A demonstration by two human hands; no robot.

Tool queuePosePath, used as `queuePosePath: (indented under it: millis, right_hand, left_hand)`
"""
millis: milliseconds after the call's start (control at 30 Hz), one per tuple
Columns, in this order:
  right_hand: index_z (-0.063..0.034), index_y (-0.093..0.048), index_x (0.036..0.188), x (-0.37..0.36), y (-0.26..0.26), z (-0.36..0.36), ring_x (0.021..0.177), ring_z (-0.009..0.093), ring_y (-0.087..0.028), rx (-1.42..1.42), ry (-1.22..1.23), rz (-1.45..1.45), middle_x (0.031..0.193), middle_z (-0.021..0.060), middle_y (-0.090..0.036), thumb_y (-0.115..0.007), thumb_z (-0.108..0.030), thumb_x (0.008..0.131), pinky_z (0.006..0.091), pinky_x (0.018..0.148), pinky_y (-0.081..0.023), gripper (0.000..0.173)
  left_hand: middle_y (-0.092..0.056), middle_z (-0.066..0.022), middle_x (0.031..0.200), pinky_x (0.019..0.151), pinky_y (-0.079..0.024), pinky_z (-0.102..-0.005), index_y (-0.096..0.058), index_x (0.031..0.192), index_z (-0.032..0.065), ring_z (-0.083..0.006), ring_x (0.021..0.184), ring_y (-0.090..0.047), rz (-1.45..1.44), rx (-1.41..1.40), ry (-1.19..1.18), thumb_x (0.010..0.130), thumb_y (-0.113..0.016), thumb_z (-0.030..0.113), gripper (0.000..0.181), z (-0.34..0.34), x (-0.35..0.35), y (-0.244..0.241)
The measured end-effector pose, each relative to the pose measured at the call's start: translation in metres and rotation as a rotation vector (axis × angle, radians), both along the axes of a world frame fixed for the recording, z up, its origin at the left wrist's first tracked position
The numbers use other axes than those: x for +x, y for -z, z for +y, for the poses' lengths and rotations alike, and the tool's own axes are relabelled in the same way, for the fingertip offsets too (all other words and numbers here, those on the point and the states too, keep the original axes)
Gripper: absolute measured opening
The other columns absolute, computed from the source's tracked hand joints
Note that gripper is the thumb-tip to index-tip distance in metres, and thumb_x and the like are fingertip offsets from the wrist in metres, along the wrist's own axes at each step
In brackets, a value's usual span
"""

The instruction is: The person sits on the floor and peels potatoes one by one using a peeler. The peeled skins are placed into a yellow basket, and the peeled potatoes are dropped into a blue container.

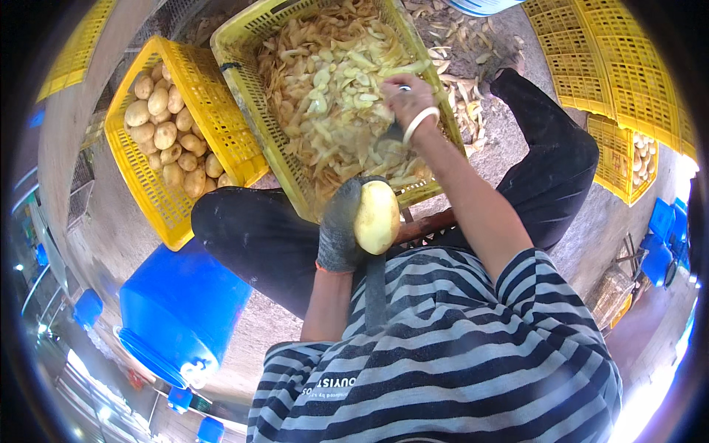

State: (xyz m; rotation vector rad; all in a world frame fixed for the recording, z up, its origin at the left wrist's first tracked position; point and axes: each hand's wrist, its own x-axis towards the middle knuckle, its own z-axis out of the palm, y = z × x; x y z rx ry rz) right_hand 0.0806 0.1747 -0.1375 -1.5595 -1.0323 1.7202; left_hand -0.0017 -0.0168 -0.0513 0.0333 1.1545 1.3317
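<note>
A grey glove with an orange cuff covers my left hand [340, 227], which grips a pale, mostly peeled potato [376, 219] above my lap. My bare right hand [409, 98], with a white bangle at the wrist, is raised over the yellow crate of peelings [451, 119]. Its fingers are closed around a small hand tool [392, 133], probably a peeler; motion blur hides its exact shape. Beneath that hand, pale fresh peel strips [346, 77] lie on browner peelings [293, 39]. The potato is apart from the tool.
Left of the peelings stands a tilted yellow crate [224, 105] of unpeeled potatoes [165, 135]. A blue plastic barrel [177, 310] is at lower left. Stacked yellow crates [626, 50] and a smaller crate of potatoes [615, 158] are at right. Loose peelings [465, 105] litter the floor.
</note>
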Motion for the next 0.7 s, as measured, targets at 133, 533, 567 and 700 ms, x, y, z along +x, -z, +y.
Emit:
queuePosePath:
  millis: [133, 533, 567, 700]
  right_hand:
    - [0.0033, -0.057, 0.097, 0.033, -0.029, 0.017, 0.051, 0.01, -0.05, 0.021, 0.176, 0.063, 0.065, 0.0034, -0.055, -0.065, -0.012, 0.082, 0.0219, 0.048, -0.042, 0.023]
    - [0.0012, -0.056, 0.097, 0.004, -0.107, -0.081, 0.046, 0.008, -0.05, -0.059, 0.048, 0.276, 0.061, 0.0022, -0.054, -0.063, -0.015, 0.087, 0.0224, 0.043, -0.04, 0.02]
    - [0.0015, -0.057, 0.097, 0.003, -0.102, -0.078, 0.046, 0.008, -0.05, -0.065, 0.019, 0.245, 0.061, 0.0024, -0.054, -0.063, -0.015, 0.087, 0.0225, 0.043, -0.04, 0.021]
    - [0.0035, -0.057, 0.096, -0.006, -0.085, -0.056, 0.047, 0.01, -0.051, -0.206, -0.031, 0.195, 0.061, 0.0031, -0.055, -0.064, -0.015, 0.083, 0.0226, 0.043, -0.04, 0.024]
  left_hand:
    - [-0.066, -0.0136, 0.097, 0.076, -0.055, -0.0369, -0.059, 0.11, 0.0016, -0.0263, 0.085, -0.066, -0.356, -0.188, -0.127, 0.092, -0.054, 0.046, 0.048, -0.001, -0.003, 0.016]
    - [-0.06, -0.0144, 0.106, 0.088, -0.049, -0.0393, -0.054, 0.11, 0.0036, -0.0277, 0.098, -0.059, -0.775, 0.054, -0.215, 0.092, -0.051, 0.05, 0.05, 0.019, 0.004, 0.01]
    - [-0.059, -0.0147, 0.107, 0.089, -0.049, -0.0397, -0.054, 0.11, 0.0034, -0.028, 0.099, -0.059, -0.824, 0.118, -0.192, 0.092, -0.051, 0.049, 0.049, 0.02, 0.005, 0.009]
    - [-0.062, -0.0117, 0.105, 0.083, -0.052, -0.0383, -0.053, 0.114, 0.0027, -0.0259, 0.094, -0.062, -0.65, -0.056, -0.243, 0.092, -0.056, 0.04, 0.043, 0.008, 0.005, 0.025]
